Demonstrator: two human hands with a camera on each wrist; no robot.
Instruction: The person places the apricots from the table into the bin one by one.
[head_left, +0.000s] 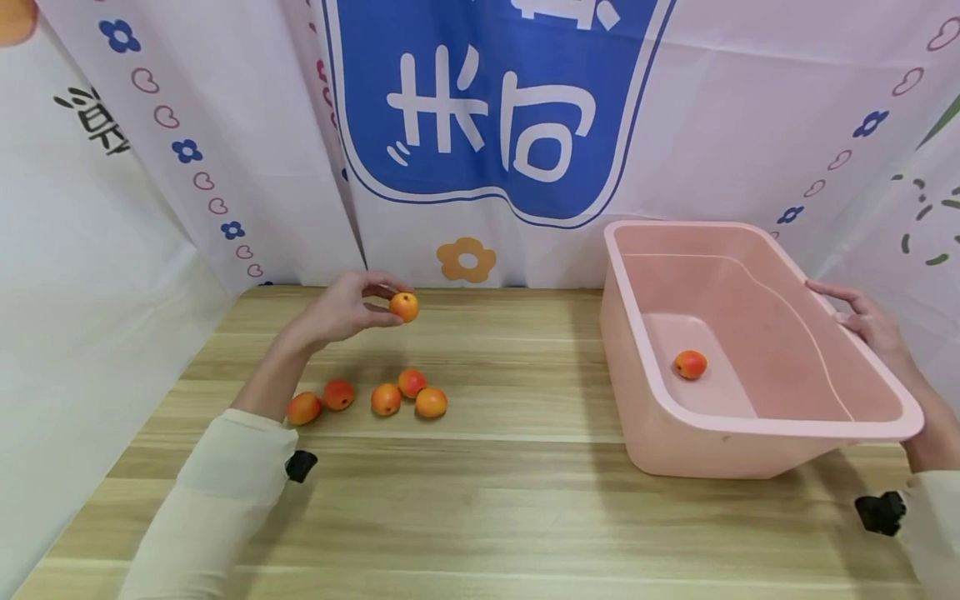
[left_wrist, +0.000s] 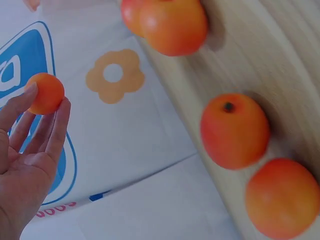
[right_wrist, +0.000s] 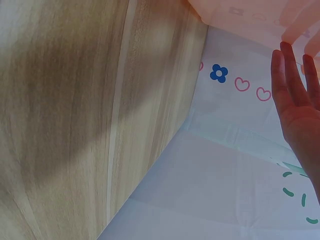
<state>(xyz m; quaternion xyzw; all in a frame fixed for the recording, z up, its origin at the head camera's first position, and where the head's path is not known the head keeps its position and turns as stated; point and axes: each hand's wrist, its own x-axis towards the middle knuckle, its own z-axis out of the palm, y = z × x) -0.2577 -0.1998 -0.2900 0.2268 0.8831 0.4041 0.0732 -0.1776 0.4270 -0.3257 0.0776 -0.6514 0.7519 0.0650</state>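
Wooden table (head_left: 525, 500) fills the lower frame of the head view; printed backdrop (head_left: 480, 125) closes off the top.

Pink tub (head_left: 750, 358), right of centre, sits tilted, its near left edge down and its open side turned toward the middle of the frame. Judgement: the tilt widens the opening for fruit coming from the left. One apricot in the tub (head_left: 690, 364) lies on its floor.

Right hand (head_left: 870, 321), far right, rests on the tub's outer rim with fingers extended and nearly straight, apparently propping the tilt; no curl around the rim is visible.

Left hand (head_left: 341, 310), centre left, is raised above the table and pinches the held apricot (head_left: 404, 307) at its fingertips, clear of the wood.

Loose apricots (head_left: 386, 399), five in all, lie in a row below that hand.
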